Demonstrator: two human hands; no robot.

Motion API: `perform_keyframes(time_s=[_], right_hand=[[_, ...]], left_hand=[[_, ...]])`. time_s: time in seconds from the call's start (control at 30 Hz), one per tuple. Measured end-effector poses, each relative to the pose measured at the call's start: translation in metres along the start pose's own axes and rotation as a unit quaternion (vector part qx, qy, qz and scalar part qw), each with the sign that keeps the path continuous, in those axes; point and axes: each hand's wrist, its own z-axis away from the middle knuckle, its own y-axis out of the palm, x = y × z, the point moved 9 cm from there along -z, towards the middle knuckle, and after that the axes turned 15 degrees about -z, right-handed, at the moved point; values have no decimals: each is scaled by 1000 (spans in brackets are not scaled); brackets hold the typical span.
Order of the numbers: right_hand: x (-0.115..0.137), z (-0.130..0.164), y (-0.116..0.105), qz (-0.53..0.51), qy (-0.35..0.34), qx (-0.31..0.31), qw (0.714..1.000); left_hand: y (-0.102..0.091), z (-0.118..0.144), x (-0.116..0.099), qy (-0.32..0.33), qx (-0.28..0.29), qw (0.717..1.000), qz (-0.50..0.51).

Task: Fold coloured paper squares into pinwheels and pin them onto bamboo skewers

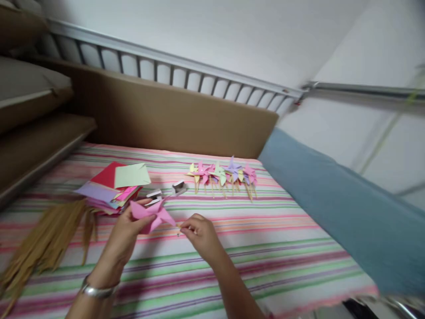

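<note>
Well, my left hand (pixel 128 228) gripped a pink pinwheel (pixel 158 217) just left of and below the frame's centre, while my right hand (pixel 201 232) pinched a yellowish bit (pixel 179 226), too small to identify, beside its right tip. Paper (pixel 133 176) lay centre left, brown strips (pixel 53 232) lower left, more pinwheels (pixel 219 174) right of centre.

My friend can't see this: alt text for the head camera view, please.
A left hand holds a pink paper pinwheel while the right hand pinches a small yellowish piece beside it. Nearby on a striped cloth lie stacked coloured paper, brown strips and a row of multicoloured pinwheels on sticks.
</note>
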Motion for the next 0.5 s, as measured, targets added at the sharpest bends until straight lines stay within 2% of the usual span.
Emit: perform_keyframes(time_s=[0.27, 0.5], right_hand=[[-5, 0, 0, -62, -1, -24, 998], [-14, -1, 0, -73, 7, -35, 997]], left_hand=[[0, -7, 11, -27, 28, 999, -13], [-3, -13, 17, -25, 7, 999, -34]])
